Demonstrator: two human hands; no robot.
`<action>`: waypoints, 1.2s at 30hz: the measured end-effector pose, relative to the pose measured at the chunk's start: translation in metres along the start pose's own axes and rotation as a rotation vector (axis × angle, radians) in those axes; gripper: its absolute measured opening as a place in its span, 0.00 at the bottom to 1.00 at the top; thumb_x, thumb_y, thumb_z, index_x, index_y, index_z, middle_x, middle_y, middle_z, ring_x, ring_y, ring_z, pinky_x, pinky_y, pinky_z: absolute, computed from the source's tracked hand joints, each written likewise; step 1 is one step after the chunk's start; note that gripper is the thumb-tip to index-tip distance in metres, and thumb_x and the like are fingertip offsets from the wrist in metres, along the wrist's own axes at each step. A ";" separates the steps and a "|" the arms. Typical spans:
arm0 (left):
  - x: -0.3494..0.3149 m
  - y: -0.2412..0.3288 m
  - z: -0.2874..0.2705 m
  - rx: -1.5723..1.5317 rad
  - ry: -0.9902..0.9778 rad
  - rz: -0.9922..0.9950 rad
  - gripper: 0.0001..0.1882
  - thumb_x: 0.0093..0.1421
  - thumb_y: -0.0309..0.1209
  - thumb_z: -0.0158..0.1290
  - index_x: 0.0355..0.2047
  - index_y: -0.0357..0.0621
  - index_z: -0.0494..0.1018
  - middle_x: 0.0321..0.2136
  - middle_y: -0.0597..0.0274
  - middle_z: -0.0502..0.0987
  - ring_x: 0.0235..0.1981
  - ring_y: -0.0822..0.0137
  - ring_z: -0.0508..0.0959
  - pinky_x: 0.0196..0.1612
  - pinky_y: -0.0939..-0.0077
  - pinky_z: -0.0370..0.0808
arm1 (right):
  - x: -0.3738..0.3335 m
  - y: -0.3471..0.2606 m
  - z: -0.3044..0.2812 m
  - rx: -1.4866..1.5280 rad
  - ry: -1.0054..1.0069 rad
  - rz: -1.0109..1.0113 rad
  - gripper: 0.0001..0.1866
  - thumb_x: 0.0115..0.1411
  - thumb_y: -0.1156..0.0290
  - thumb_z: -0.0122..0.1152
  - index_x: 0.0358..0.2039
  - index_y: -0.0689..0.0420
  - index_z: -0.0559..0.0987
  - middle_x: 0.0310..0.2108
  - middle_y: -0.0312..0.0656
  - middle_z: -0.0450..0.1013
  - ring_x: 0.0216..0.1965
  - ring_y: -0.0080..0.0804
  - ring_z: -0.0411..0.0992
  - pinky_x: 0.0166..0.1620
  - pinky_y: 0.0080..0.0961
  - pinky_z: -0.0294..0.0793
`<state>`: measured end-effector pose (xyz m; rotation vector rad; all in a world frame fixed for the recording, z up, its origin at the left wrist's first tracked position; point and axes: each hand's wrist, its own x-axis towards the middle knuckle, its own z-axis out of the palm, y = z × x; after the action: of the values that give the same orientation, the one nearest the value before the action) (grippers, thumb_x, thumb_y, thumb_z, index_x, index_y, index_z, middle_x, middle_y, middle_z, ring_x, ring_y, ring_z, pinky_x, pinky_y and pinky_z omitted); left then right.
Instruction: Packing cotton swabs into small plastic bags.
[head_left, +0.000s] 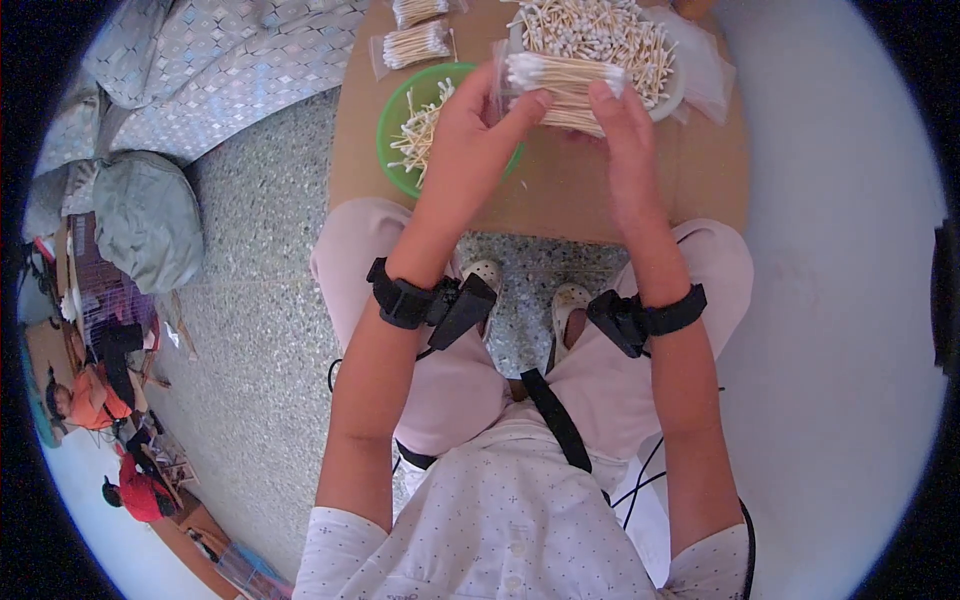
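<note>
The left hand (475, 130) and right hand (627, 130), beyond the bare near edge of the flat brown worktop (560, 195), clasped a clear plastic bag of white-tipped wooden swabs (565, 76) between them.

Saw white-tipped, tan-stemmed cotton swabs (565, 76) | noted green bowl (386, 150) | saw brown tabletop (690, 190) | noted pale pink trousers (345, 245) | saw dark-dotted white shirt (490, 510) | noted black wrist straps (402, 302) | saw speckled grey floor (260, 200)
</note>
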<state>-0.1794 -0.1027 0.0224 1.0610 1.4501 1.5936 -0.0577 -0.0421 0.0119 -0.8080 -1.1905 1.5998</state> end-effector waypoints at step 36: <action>-0.001 0.000 0.000 0.008 0.012 0.063 0.19 0.54 0.34 0.60 0.43 0.36 0.71 0.35 0.64 0.75 0.35 0.78 0.73 0.39 0.82 0.70 | 0.003 -0.008 -0.002 -0.158 0.002 -0.100 0.16 0.61 0.61 0.57 0.40 0.62 0.75 0.31 0.34 0.74 0.31 0.17 0.69 0.35 0.16 0.69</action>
<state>-0.1788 -0.1038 0.0220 1.1136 1.4449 1.6416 -0.0541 -0.0380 0.0191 -0.8365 -1.3472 1.4372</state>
